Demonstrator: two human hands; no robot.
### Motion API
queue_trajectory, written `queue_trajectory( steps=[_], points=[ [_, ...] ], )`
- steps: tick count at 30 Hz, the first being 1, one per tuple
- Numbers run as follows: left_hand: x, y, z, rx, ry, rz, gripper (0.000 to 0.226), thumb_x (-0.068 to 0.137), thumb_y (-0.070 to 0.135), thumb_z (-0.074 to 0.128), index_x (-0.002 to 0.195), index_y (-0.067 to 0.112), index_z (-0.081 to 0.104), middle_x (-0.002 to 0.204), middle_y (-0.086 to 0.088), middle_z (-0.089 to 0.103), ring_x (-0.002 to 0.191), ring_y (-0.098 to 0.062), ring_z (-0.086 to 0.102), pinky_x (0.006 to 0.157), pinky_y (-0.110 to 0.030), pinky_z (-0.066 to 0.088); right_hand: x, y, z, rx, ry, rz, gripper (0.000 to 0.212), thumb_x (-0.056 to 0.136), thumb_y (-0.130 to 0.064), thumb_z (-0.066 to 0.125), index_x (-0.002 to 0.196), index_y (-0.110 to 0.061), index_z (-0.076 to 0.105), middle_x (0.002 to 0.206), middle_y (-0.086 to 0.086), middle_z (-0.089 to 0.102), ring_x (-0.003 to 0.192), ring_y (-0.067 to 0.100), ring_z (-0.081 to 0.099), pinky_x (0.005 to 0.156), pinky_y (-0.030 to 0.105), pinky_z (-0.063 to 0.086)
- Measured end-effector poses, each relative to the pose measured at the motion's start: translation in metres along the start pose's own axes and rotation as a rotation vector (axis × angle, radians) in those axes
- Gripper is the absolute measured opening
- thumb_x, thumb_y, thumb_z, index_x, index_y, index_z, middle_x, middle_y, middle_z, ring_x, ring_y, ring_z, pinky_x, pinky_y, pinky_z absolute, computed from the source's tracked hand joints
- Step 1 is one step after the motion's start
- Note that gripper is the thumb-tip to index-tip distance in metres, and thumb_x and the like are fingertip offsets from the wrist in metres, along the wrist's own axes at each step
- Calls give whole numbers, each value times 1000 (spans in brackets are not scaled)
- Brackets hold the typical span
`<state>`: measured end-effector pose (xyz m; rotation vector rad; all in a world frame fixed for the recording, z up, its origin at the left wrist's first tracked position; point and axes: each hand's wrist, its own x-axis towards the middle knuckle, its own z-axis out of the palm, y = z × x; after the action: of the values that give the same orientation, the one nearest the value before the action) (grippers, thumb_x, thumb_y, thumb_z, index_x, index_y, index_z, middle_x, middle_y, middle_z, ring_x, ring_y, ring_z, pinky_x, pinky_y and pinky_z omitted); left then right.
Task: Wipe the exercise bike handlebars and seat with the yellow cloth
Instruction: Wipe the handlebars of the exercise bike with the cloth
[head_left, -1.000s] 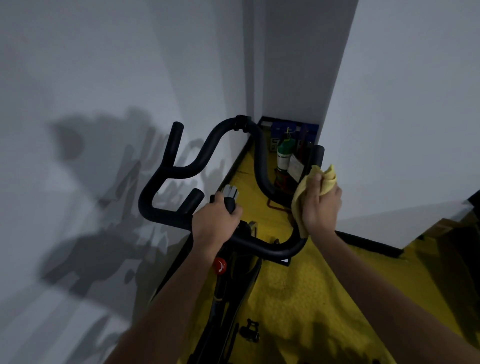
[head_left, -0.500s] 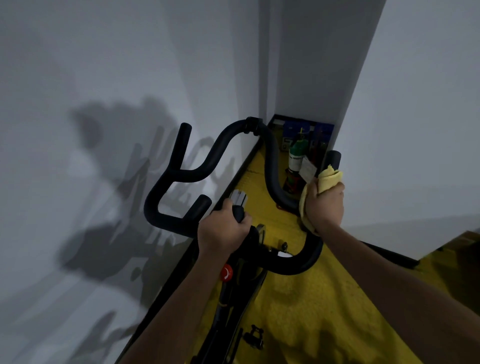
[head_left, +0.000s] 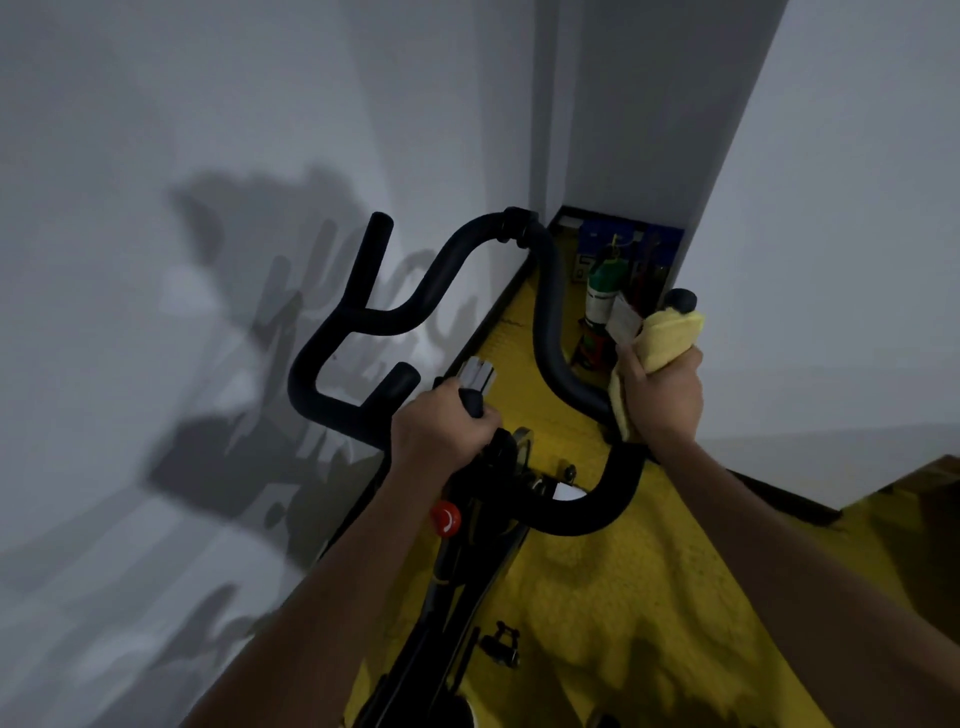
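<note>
The exercise bike's black handlebars (head_left: 343, 332) curve across the middle of the view, with prongs on the left and a loop at the back. My right hand (head_left: 662, 397) grips the yellow cloth (head_left: 670, 332), wrapped around the right handlebar prong just below its black tip (head_left: 681, 300). My left hand (head_left: 441, 434) grips the centre grip of the handlebars, whose black end pokes out past my fingers. The seat is out of view.
A white wall stands close on the left and a grey pillar at the back right. A green bottle (head_left: 602, 293) and blue items sit in the far corner on the yellow floor (head_left: 597, 597). A red knob (head_left: 445, 518) is on the bike frame below.
My right hand with the cloth has slid up the right prong towards its tip. My left hand has kept its hold on the centre grip.
</note>
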<state>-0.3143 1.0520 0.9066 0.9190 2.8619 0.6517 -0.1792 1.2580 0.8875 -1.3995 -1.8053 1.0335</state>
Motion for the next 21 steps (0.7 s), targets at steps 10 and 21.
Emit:
queue_trajectory(
  steps=[10, 21],
  points=[
    [26, 61, 11, -16, 185, 269, 47, 90, 44, 54, 127, 15, 51, 114, -3, 56, 103, -22, 57, 88, -39, 46, -23, 31, -14, 180, -265, 134, 56, 90, -62, 55, 123, -19, 41, 101, -2, 60, 84, 12, 59, 62, 30, 48],
    [110, 129, 28, -449, -36, -70, 65, 95, 43, 55, 140, 3, 30, 128, -15, 54, 110, -30, 60, 77, -33, 50, 68, -42, -8, 254, -47, 49, 59, 86, -59, 63, 124, -18, 44, 98, -6, 57, 84, 12, 58, 68, 28, 48]
  ],
)
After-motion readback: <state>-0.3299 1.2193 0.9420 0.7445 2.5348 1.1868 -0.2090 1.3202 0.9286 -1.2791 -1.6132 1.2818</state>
